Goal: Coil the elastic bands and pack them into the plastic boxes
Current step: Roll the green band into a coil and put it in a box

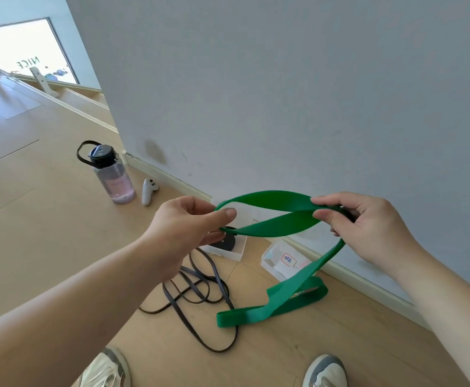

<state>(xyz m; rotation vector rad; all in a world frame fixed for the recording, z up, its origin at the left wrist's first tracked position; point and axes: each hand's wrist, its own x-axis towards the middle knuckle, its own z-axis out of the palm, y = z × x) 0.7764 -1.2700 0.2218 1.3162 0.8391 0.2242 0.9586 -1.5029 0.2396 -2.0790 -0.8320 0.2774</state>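
Through the head camera, my left hand [189, 224] pinches one end of a loop in the green band [270, 199], thumb on top. My right hand [368, 227] grips the other end, fingers curled. The band's tail hangs to the floor beside the black band [183, 314], near the labelled plastic box [277, 263].

Single wide-angle view, worn on head. Looked forward and down from above at floor [46, 219] and foot of wall [284, 93]. Sat near left hand [189, 222] and right hand [368, 222], both mid-frame, forearms [74, 297] running in from lower corners. Caught shoes [108, 370] at bottom edge, straight below lens.
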